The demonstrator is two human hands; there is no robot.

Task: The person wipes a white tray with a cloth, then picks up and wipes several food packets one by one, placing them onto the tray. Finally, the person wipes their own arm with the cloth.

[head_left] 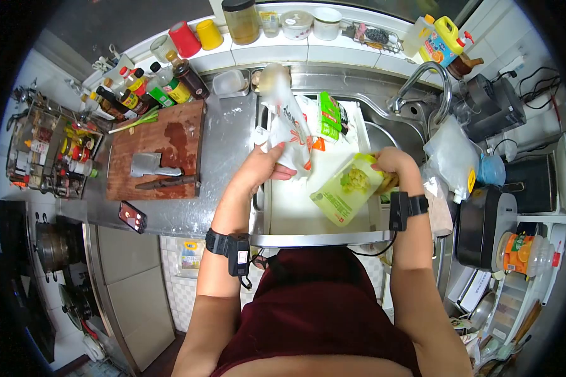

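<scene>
My left hand (265, 166) is at the left side of the white tray (289, 213) over the sink, fingers against a translucent plastic bag (290, 129) with red print. The bag's upper end is blurred. In my right hand (391, 162) is the upper right corner of a green food packet (343, 195) with a picture of pale green food, tilted over the tray. Behind it lie a bright green packet (329, 116) and an orange-marked wrapper (319, 144).
Left of the sink, a wooden cutting board (163, 135) holds a cleaver (146, 164), a dark knife (163, 183) and scallions (137, 121). A phone (132, 217) lies at the counter edge. The faucet (446, 94) arches over the sink's right side; bottles (185, 75) stand behind the board.
</scene>
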